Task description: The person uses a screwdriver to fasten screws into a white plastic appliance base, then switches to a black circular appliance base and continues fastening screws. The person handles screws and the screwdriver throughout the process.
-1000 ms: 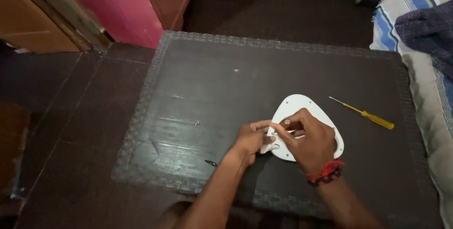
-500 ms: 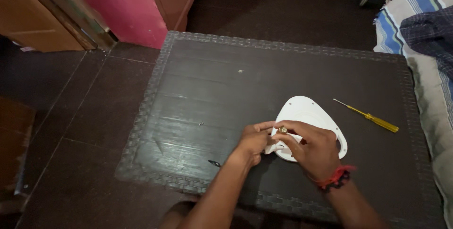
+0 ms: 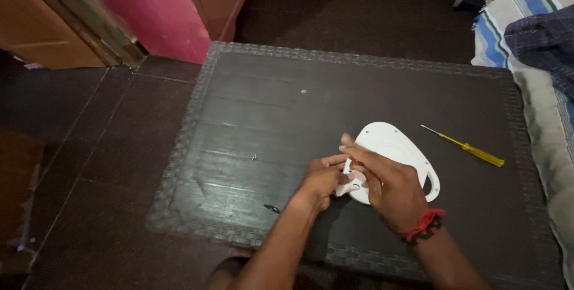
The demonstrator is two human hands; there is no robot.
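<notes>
Near the dark woven-edged table's [image 3: 239, 87] front edge, the left hand [image 3: 320, 180] pinches the flat white teardrop-shaped plastic cover's [image 3: 391, 146] lower end while the right hand [image 3: 388, 185], curled, grips a small part I cannot identify; both cramped grips might slip and drop it.

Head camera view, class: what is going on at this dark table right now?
A person sits at a dark table with both hands on a white rounded plastic cover. The left hand pinches its near edge, where a small white part sits. The right hand, a red band at its wrist, rests on the cover and grips something small there; what it is cannot be told. A yellow-handled screwdriver lies untouched to the right, and a small screw to the left.
</notes>
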